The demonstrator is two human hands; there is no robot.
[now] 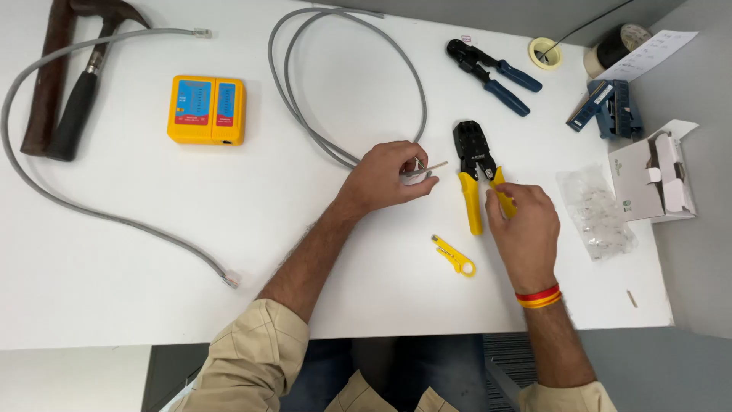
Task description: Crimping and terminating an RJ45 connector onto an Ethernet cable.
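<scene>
My left hand (385, 177) pinches the end of a grey network cable (347, 46), whose thin wires stick out to the right past my fingertips. The cable loops away across the white table (305, 252). My right hand (522, 225) rests on the right yellow handle of a crimping tool (474, 164) with a black head, lying flat on the table just right of the cable end. A small yellow cable stripper (454, 256) lies between my two forearms.
A yellow cable tester (207, 110) and a hammer (72, 84) lie at the left, with a second grey cable (91, 206). Blue-handled pliers (494, 75), tape rolls (546, 52), a blue punch tool (606, 107), a bag of clear plugs (597, 210) and a white box (654, 175) are at right.
</scene>
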